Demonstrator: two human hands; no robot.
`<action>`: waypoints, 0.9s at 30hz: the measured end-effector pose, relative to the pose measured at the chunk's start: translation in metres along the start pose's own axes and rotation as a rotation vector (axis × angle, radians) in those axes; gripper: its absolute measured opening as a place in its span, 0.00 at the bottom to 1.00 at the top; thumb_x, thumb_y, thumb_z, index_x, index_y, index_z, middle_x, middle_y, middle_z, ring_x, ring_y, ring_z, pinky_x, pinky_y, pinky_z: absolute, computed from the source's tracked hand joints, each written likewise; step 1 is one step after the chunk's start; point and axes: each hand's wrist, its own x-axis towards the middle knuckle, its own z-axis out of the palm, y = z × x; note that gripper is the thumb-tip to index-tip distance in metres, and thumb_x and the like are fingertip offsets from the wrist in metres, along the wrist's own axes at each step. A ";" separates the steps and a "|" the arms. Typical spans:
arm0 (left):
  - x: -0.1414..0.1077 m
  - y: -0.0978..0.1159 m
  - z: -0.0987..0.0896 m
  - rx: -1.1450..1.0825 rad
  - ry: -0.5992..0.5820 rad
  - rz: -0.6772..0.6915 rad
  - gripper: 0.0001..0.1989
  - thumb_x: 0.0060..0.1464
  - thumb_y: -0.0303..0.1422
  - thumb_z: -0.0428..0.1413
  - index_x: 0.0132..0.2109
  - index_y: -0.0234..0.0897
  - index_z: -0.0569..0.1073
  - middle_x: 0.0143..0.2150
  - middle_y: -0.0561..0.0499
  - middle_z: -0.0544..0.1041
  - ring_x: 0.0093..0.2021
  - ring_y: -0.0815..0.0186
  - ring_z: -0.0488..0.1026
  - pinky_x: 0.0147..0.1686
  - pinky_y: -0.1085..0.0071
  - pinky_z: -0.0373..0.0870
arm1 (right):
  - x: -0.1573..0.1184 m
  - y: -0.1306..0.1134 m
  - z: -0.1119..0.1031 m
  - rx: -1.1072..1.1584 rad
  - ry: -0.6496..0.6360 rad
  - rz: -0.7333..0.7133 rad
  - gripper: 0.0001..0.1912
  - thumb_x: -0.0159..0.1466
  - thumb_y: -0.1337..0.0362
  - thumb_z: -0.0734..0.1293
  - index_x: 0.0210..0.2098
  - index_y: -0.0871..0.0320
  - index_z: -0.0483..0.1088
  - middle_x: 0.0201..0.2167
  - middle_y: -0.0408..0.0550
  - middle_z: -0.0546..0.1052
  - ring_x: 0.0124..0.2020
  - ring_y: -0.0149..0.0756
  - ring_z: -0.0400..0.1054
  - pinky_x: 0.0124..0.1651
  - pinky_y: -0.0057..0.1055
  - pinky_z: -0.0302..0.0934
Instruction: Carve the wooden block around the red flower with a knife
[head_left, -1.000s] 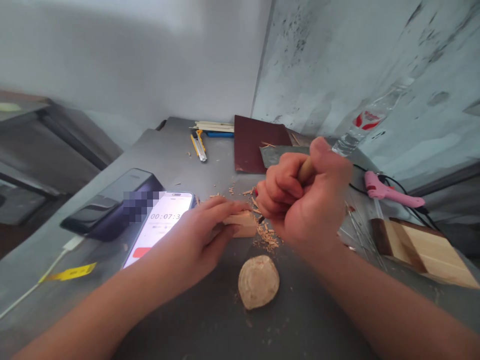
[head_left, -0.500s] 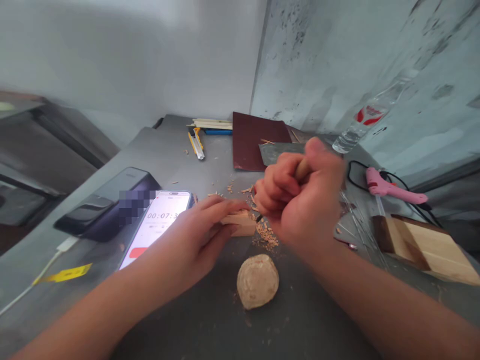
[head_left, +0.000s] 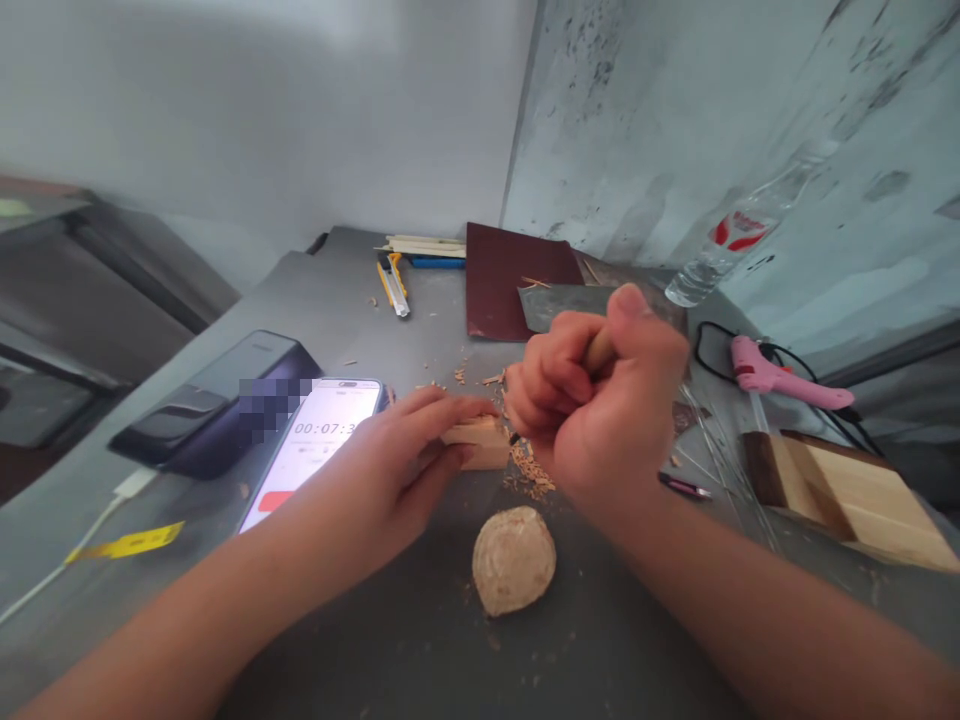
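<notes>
My left hand (head_left: 401, 465) grips a small pale wooden block (head_left: 487, 445) between thumb and fingers, low over the grey table. Wrapped in a fist, my right hand (head_left: 600, 395) holds a tool by its wooden handle (head_left: 602, 350). The tool's dark tip (head_left: 515, 438) is at the block's right end; most of its shaft is hidden by the hand. Wood shavings (head_left: 531, 472) lie beside the block. Nearer to me a round piece of wood (head_left: 514, 560) rests on the table.
A lit phone (head_left: 330, 420) and a dark device (head_left: 214, 405) lie left. Behind are a yellow cutter (head_left: 393, 284) and dark red sheet (head_left: 499, 285). On the right are a bottle (head_left: 739, 235), pink glue gun (head_left: 787, 376), wooden board (head_left: 862, 495) and pen (head_left: 685, 486).
My right hand has shifted slightly down and left, with the tool still in it. More of the pen shows beside the right wrist. My left hand stays on the block.
</notes>
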 end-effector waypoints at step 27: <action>0.000 0.001 0.000 -0.025 -0.004 0.012 0.16 0.69 0.29 0.51 0.58 0.44 0.76 0.51 0.46 0.78 0.47 0.58 0.77 0.47 0.60 0.74 | 0.004 -0.040 0.018 -0.172 -0.239 0.364 0.39 0.75 0.48 0.55 0.11 0.55 0.45 0.11 0.38 0.44 0.13 0.26 0.41 0.16 0.31 0.39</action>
